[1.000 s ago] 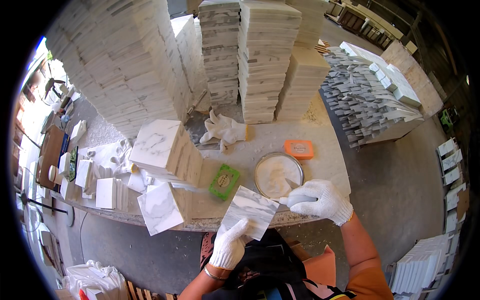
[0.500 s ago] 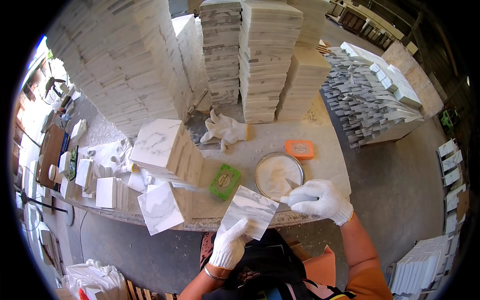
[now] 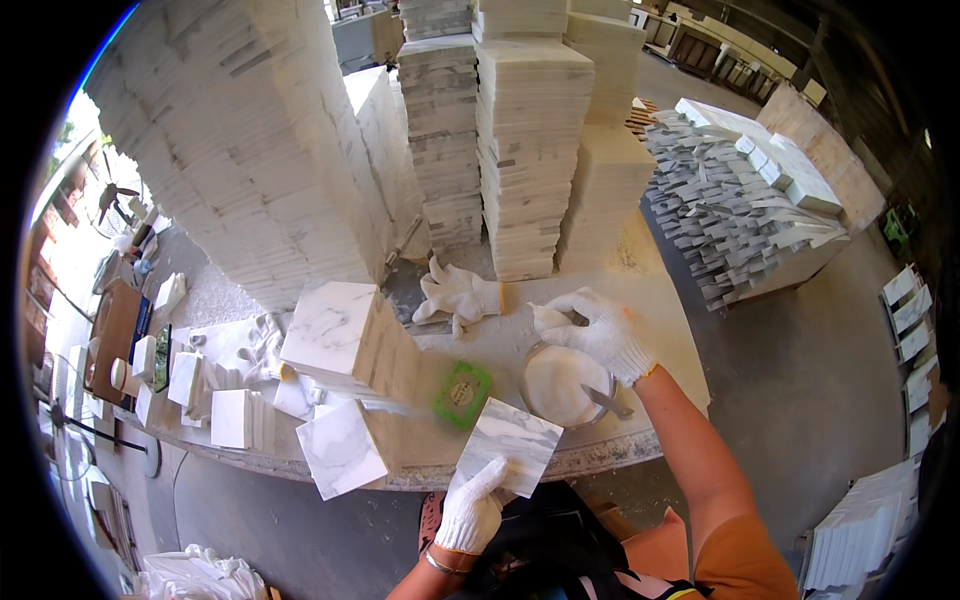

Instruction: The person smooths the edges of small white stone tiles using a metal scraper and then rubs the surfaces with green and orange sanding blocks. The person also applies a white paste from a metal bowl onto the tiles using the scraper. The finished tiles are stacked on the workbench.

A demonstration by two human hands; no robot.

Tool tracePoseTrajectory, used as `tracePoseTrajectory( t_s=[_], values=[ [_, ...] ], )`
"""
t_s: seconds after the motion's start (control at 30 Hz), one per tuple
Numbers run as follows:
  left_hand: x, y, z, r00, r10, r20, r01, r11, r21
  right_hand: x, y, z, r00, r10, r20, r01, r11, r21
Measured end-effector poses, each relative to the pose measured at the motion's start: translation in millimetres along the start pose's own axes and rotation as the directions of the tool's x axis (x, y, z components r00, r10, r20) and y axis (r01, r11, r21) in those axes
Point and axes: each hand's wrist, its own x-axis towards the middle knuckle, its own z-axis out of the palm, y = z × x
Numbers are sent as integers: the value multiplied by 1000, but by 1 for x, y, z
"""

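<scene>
My left hand (image 3: 472, 510), in a white knit glove, grips a square white marble tile (image 3: 510, 447) with grey veins, thumb on its face. My gloved right hand (image 3: 598, 332) is over the far right rim of a round metal bowl (image 3: 562, 388) of white powder or paste. Its fingers are curved and apart, somewhat blurred, with nothing visible between them. A scraper (image 3: 608, 402) rests in the bowl, its handle over the near right rim. The orange box is almost wholly covered by my right hand. A green box (image 3: 463, 394) lies left of the bowl.
A tile stack (image 3: 350, 340) stands left, with another tile (image 3: 341, 448) leaning at the table's front edge. An unworn white glove (image 3: 458, 297) lies further back. Tall tile stacks (image 3: 530, 160) rise behind. A heap of stone strips (image 3: 730, 200) stands at right.
My right hand has let go of the scraper, now left in the bowl, and moved up over the orange box. My left hand still holds the tile. The whole view has shifted slightly.
</scene>
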Motion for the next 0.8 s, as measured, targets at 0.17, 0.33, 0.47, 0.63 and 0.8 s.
tracePoseTrajectory(
  t_s=[0.17, 0.33, 0.47, 0.63, 0.8],
  values=[
    [8, 2, 0, 1000, -16, 11, 16, 1000, -9, 38, 46, 31, 987, 118, 113, -122, 992, 33],
    [11, 4, 4, 1000, -16, 6, 16, 1000, -10, 52, 42, 43, 984, 107, 140, -86, 986, -143],
    [14, 3, 4, 999, -32, 19, 32, 999, 1, 63, 50, 53, 982, 126, 142, -115, 990, -86],
    [16, -1, 3, 999, -41, -9, 41, 999, 19, 69, 45, 54, 971, 169, 168, -128, 964, -232],
    [21, -1, 7, 1000, -8, -28, 9, 1000, 11, 26, 33, 30, 993, -74, -91, 40, 943, -331]
  ],
)
